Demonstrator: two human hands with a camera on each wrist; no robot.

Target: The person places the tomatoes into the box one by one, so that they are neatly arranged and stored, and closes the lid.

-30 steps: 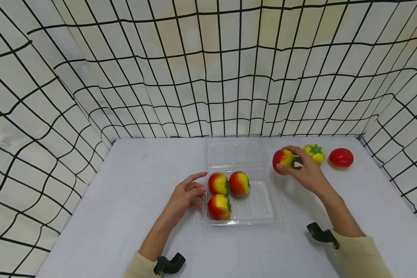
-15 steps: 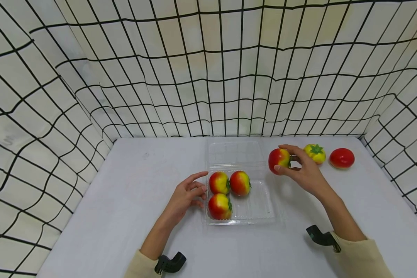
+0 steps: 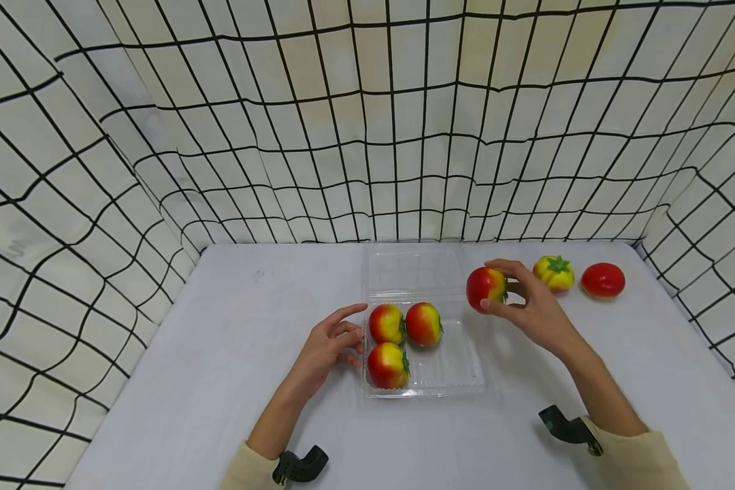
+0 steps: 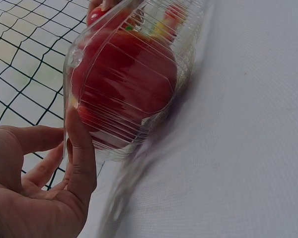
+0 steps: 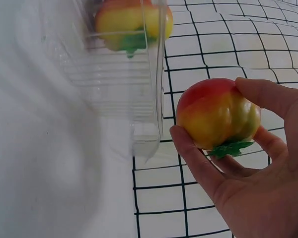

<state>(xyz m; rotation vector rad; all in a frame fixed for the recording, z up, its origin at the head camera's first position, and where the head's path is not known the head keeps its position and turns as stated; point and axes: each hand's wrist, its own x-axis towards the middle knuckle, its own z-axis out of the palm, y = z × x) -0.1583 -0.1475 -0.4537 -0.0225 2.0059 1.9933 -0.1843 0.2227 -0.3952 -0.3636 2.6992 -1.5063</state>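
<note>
My right hand (image 3: 535, 309) pinches a glossy red-and-yellow tomato (image 5: 213, 116) with a green leafy top, between thumb and fingers. It hangs beside the right rim of a clear plastic clamshell container (image 3: 450, 367), which lies with its lid (image 3: 413, 271) folded back. Inside sit three similar tomatoes, one at the back left (image 3: 386, 323), one at the back middle (image 3: 424, 324) and one at the front left (image 3: 387, 365). At the container's left side, my left hand (image 3: 324, 350) pinches the rim with its fingertips, as the left wrist view shows.
Behind the right hand lie a yellow tomato (image 3: 554, 273) with a green top and a plain red one (image 3: 603, 280). The white table (image 3: 251, 327) is bordered at the back and sides by black netting (image 3: 318, 163) over pale walls.
My right hand has carried its tomato a short way left, closer to the container's right rim. The left hand and the three tomatoes inside have stayed in place.
</note>
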